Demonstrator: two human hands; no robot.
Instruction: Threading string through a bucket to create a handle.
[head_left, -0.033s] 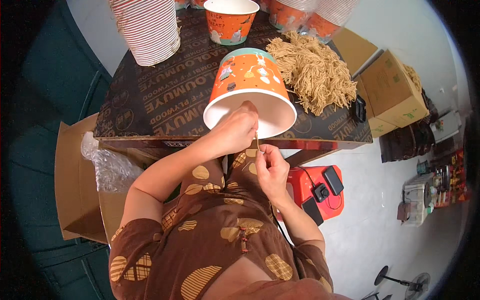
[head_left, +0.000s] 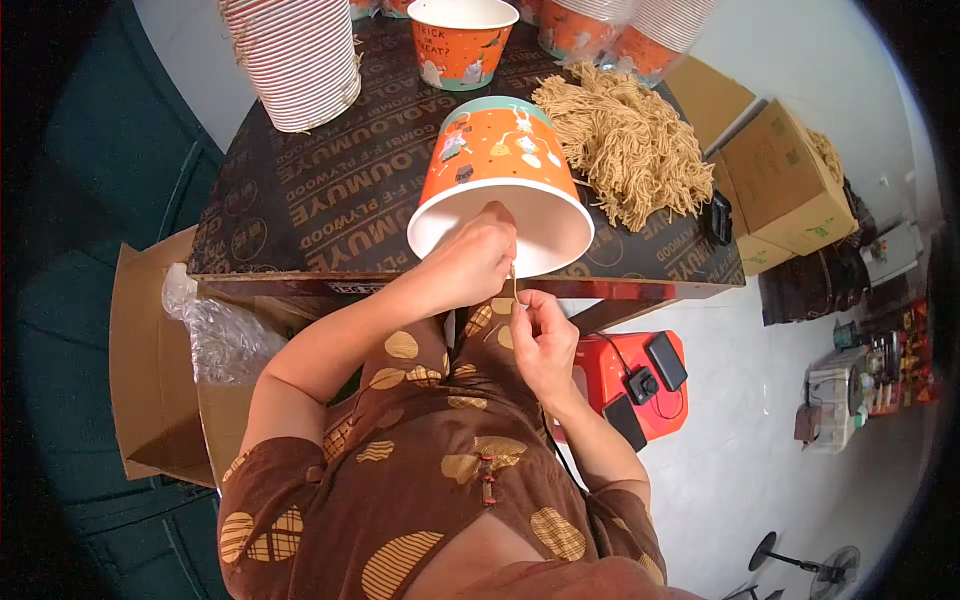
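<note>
The tub (head_left: 500, 145) tilts toward the person (head_left: 410, 490) at the edge of the bench (head_left: 320, 195), likely for reach; right fingers (head_left: 534, 299) pinch a cord (head_left: 515, 286), left fingers (head_left: 495, 222) curl closed (on what, I can't tell).

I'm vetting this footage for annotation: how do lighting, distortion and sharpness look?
Head view: the lens bends the black tabletop's left edge, and the corners fall to black; head view: the floor is bright, the dark green door dim; head view: left hand, right hand and tilted orange tub look reasonably sharp.
</note>
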